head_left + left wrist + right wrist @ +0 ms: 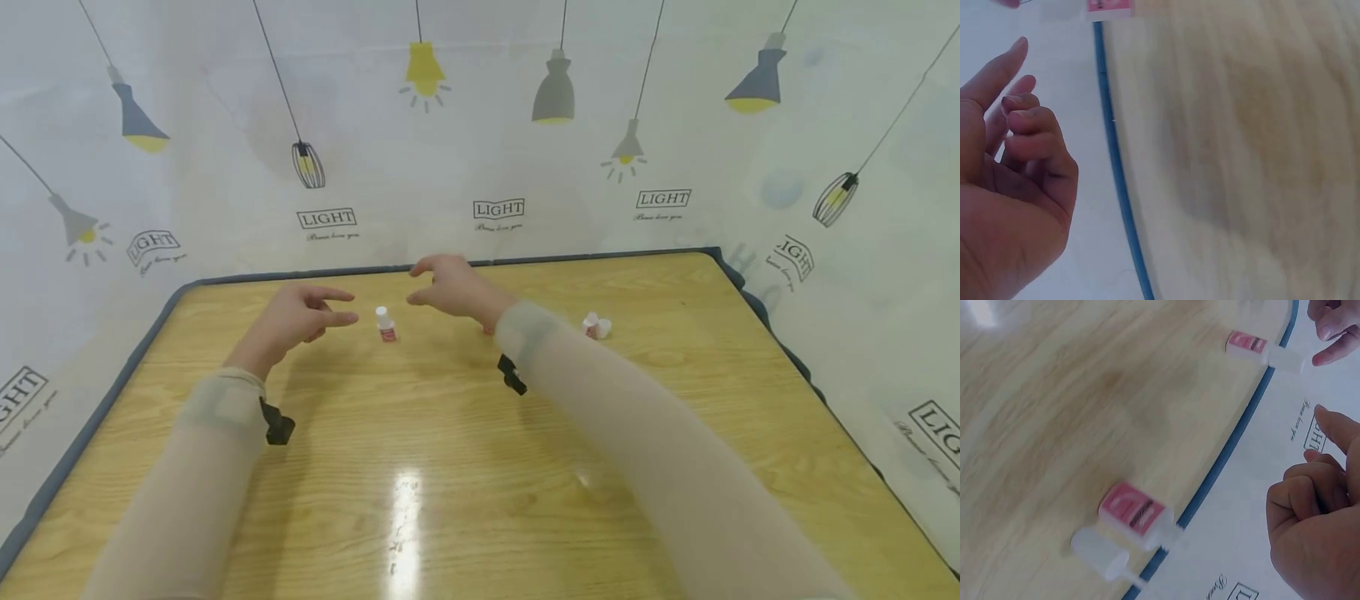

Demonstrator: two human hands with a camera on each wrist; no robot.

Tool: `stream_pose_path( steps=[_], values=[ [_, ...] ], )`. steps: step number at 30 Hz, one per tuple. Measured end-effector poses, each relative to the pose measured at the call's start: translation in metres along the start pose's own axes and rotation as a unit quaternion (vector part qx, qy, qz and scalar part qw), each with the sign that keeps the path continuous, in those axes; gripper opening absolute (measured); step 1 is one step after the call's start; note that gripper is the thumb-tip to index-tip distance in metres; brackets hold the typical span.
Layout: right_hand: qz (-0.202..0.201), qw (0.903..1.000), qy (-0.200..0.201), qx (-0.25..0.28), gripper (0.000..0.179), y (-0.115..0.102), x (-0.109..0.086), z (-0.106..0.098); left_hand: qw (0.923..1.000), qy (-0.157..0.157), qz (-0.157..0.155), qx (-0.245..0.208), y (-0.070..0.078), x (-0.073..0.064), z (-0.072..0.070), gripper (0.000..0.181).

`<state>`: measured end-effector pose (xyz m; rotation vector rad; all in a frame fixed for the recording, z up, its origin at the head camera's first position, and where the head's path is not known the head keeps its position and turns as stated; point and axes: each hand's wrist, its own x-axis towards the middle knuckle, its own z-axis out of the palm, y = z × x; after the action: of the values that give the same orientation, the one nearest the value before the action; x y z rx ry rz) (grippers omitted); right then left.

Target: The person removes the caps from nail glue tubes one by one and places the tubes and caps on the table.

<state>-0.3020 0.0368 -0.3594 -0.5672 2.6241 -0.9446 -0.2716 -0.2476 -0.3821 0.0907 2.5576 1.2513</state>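
A small bottle [386,327] with a white cap and a pink label stands upright between my two hands. Just left of it is my left hand [295,321], thumb and index finger stretched toward the cap, the other fingers curled in. On its other side my right hand [453,286] hovers with index finger and thumb spread apart, holding nothing. Below the right wrist stands a pink-labelled bottle [1135,512] with its narrow neck bare. A white cap [1100,553] beside it has its thin stem pointing up. In the head view the right sleeve mostly hides this bottle.
Another pink-labelled bottle [590,327] stands farther right on the wooden table [360,500], with a white piece [603,327] next to it. A dark blue edge [300,273] borders the table. Behind rises a white backdrop [487,158] printed with lamps.
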Motion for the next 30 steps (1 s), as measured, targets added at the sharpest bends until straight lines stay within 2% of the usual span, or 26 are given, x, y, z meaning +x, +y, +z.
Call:
stream_pose_path(
  steps=[5, 9, 15, 21, 24, 30],
  values=[
    [0.006, 0.9999, -0.013, -0.003, 0.054, -0.011, 0.008, 0.013, 0.9999, -0.009, 0.004, 0.007, -0.011, 0.006, 0.009, 0.062],
    [0.003, 1.0000, -0.004, -0.005, 0.052, -0.017, 0.013, 0.022, 0.9998, -0.016, 0.005, -0.006, -0.016, 0.008, 0.016, 0.063],
    [0.001, 0.9999, 0.002, -0.010, 0.051, -0.019, 0.013, 0.034, 0.9957, -0.039, -0.004, -0.084, -0.023, 0.010, 0.033, 0.067],
    [-0.016, 0.9998, 0.011, 0.008, 0.051, -0.022, 0.018, 0.047, 0.9880, -0.045, -0.032, -0.144, -0.032, 0.006, 0.039, 0.070],
    [-0.017, 0.9996, 0.019, 0.009, 0.048, -0.023, 0.018, 0.049, 0.9867, -0.051, -0.034, -0.150, -0.034, 0.010, 0.041, 0.066],
    [-0.014, 0.9997, 0.018, 0.009, 0.043, -0.021, 0.018, 0.051, 0.9904, -0.064, -0.053, -0.111, -0.025, 0.023, 0.050, 0.064]
  ],
)
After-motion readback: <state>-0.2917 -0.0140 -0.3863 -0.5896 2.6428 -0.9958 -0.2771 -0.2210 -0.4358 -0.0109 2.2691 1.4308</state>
